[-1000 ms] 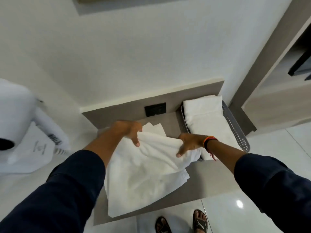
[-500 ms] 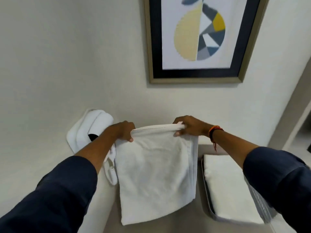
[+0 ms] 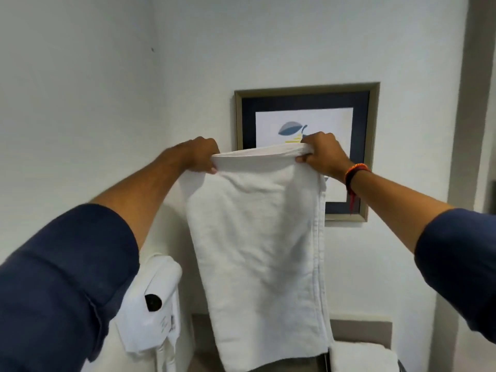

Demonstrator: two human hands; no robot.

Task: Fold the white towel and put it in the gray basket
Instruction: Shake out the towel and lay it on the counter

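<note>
The white towel (image 3: 260, 251) hangs doubled in front of the wall, held up by its top edge. My left hand (image 3: 200, 157) grips the top left corner and my right hand (image 3: 323, 155) grips the top right corner. The towel's lower end reaches down to the shelf at the bottom of the view. Only a sliver of the gray basket (image 3: 401, 365) shows at the bottom right, with a folded white towel (image 3: 362, 357) lying in it.
A white wall-mounted hair dryer (image 3: 153, 299) sits at the lower left. A framed picture (image 3: 306, 146) hangs on the wall behind the towel. A grey-brown shelf back panel (image 3: 359, 330) runs below it. A door frame (image 3: 467, 103) stands at the right.
Both hands lifted the towel off the shelf and raised it high in front of the picture. The view tilted upward, so the basket dropped almost out of sight.
</note>
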